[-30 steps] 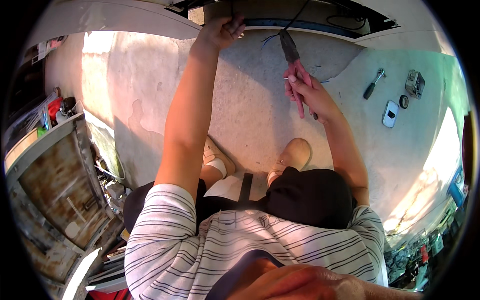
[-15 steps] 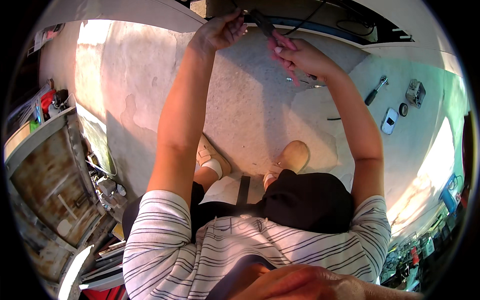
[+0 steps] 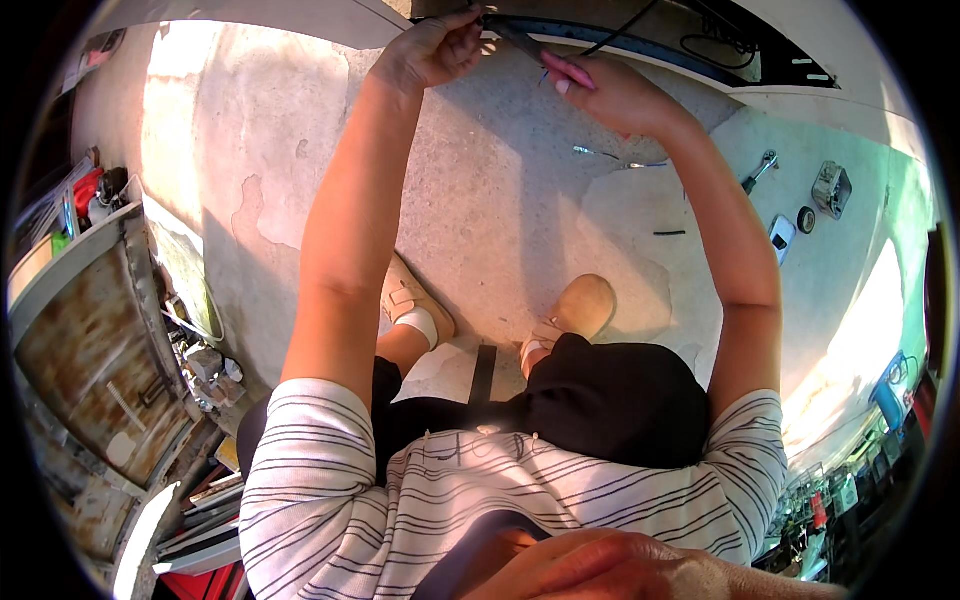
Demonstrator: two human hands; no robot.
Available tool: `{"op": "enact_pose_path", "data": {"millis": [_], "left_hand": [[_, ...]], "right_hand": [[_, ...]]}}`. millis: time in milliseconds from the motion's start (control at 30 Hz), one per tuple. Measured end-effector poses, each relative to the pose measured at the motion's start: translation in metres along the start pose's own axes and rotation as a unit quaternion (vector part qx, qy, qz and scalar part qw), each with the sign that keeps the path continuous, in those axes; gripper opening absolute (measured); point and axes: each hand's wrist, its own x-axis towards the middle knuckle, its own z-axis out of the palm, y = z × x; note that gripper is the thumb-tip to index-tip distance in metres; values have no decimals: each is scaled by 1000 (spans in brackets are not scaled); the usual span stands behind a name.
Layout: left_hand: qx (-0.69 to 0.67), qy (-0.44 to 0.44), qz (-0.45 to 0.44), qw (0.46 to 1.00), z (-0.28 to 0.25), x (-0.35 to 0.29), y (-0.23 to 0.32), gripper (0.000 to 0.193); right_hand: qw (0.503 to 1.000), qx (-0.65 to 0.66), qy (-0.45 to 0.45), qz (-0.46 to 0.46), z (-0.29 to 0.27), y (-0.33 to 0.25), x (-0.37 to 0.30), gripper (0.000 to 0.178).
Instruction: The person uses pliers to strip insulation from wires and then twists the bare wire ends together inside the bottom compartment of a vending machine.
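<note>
At the top of the view, my right hand [image 3: 625, 98] is closed round a pair of pliers [image 3: 520, 42] with pinkish-red handles and a dark head. The head points up and left towards my left hand [image 3: 440, 52]. My left thumb and fingertips are pinched together close to the jaws, on something small and dark that I cannot make out. Both hands are at the lower edge of an opening in a white panel [image 3: 330, 22]. A black cable [image 3: 615, 30] runs down inside that opening near my right hand.
On the concrete floor to the right lie a ratchet [image 3: 765, 170], a clear box of small parts [image 3: 831, 190], a black roll [image 3: 806, 219] and a white device [image 3: 782, 236]. Short wire pieces [image 3: 645, 165] lie below my right hand. A rusty metal panel [image 3: 100, 360] stands at left.
The plier handles, spread apart before, are now squeezed together in my right hand. Both hands have shifted slightly up, and the left one a little leftwards.
</note>
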Motion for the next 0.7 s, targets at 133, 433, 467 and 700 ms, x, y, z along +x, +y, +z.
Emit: {"op": "enact_pose_path", "data": {"millis": [133,433,467,700], "left_hand": [[1,9,-8,1000,-12,8,2,14],[26,35,28,999,11,-6,-1,9],[35,26,19,999,9,-5,1,9],[89,1,11,996,0,-4,8,11]], "right_hand": [[1000,-10,-15,-9,-1,-5,4,49],[1000,1,-24,-11,-8,-7,0,49],[1000,7,-18,-22,-8,-6,0,48],[998,-33,-58,0,-15,-11,5,50]]}}
